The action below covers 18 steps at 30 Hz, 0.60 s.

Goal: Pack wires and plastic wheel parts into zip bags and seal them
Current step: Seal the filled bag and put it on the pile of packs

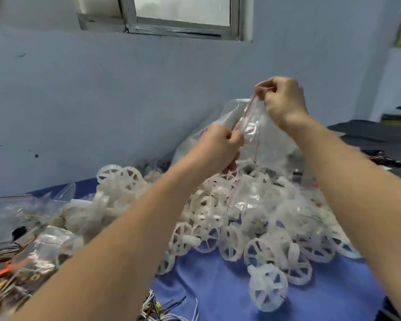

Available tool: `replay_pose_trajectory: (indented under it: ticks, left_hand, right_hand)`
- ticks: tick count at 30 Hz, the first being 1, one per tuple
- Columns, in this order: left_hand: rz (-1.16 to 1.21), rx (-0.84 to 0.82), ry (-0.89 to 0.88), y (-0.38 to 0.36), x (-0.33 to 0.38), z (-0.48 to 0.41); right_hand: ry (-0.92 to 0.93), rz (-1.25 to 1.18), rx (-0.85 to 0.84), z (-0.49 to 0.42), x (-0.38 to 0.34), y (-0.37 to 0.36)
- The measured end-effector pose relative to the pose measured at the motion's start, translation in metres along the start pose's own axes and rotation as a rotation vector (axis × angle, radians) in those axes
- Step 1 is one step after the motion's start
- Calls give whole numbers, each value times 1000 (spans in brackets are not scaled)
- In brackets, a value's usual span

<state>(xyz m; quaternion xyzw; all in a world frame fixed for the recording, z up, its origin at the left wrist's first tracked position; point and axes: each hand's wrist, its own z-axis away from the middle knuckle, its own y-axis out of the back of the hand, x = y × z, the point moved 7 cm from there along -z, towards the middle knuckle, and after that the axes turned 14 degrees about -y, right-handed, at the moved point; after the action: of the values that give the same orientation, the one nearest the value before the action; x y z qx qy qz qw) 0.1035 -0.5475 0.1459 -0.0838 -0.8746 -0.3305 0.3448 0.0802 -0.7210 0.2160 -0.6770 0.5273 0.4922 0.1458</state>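
Holding a clear zip bag up over a heap of white plastic wheels on blue desk cloth.
Pinching the bag's red zip strip at both ends: right hand fingers at the upper corner, left hand fingers at the lower; wires lying far left.

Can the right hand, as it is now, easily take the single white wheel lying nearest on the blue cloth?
Probably not at once. The right hand pinches the zip bag held up with the left hand. The wheel itself lies uncovered on the blue cloth.
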Motion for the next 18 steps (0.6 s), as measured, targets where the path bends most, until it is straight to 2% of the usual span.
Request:
replay_pose_trajectory:
  ticks: [4,6,9,13,15,18]
  left_hand:
    - [41,-66,370,-46,-115,8]
    - [22,-33,463,-50,-154,20]
    - [-84,-5,440,-37,-182,24]
    - [-206,-152,424,-28,-185,30]
    - [-263,-186,424,-17,-177,41]
    - [-224,-128,406,20,-160,67]
  right_hand:
    - [-82,357,-161,-5,83,-107]
    - [-88,480,-212,13,117,-149]
    - [-18,536,-237,37,126,-193]
    - [128,545,-250,74,91,-224]
    - [145,495,-319,91,68,-231]
    - [181,356,-382,119,25,-231]
